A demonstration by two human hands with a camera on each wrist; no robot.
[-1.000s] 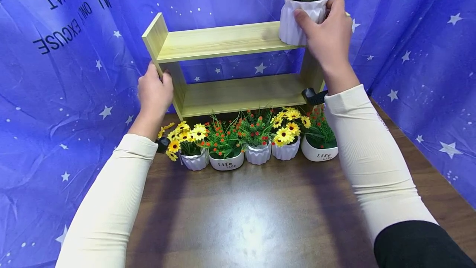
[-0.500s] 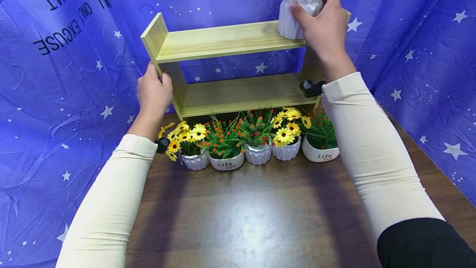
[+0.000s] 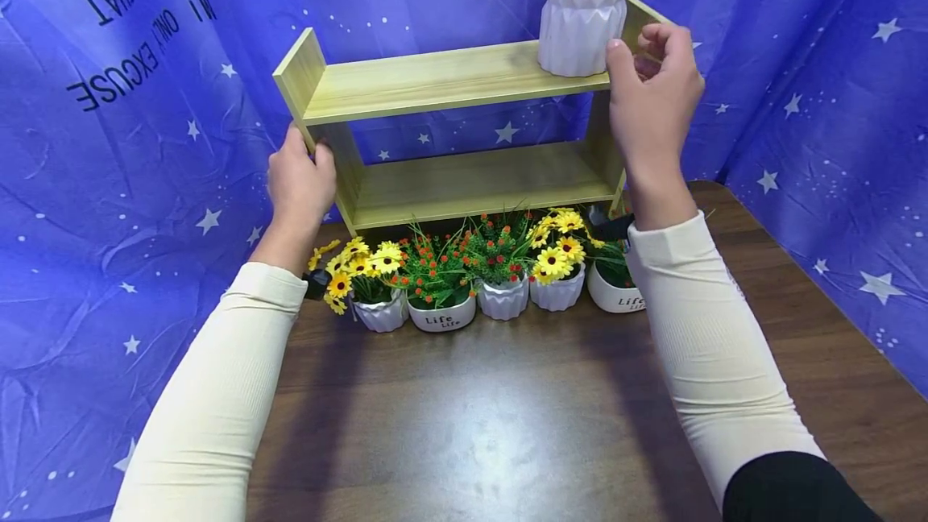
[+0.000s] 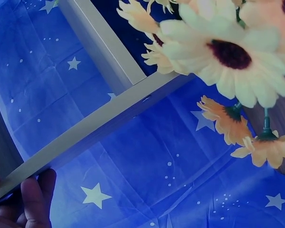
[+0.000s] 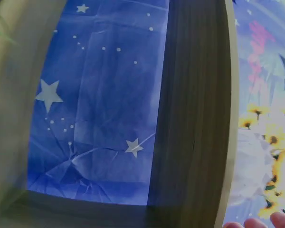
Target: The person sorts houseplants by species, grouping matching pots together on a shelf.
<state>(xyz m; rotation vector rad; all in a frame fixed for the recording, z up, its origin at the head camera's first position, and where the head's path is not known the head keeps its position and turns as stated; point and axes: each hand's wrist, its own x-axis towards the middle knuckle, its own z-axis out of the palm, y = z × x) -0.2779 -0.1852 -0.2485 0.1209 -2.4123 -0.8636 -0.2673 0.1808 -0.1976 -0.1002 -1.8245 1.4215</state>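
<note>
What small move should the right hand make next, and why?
Probably draw the right hand back from the flower pot: the pot stands upright on the upper shelf, that hand isn't wrapped round it, and the left hand grips the rack by its side.

Left grip (image 3: 300,184) holds the wooden shelf (image 3: 428,79); right grip (image 3: 656,99) is beside the sunflower pot (image 3: 582,31) on top.

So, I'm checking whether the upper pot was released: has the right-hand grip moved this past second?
Yes: against the upper shelf, the right-hand grip has moved right and down, no longer holding the white fluted sunflower pot.
</note>
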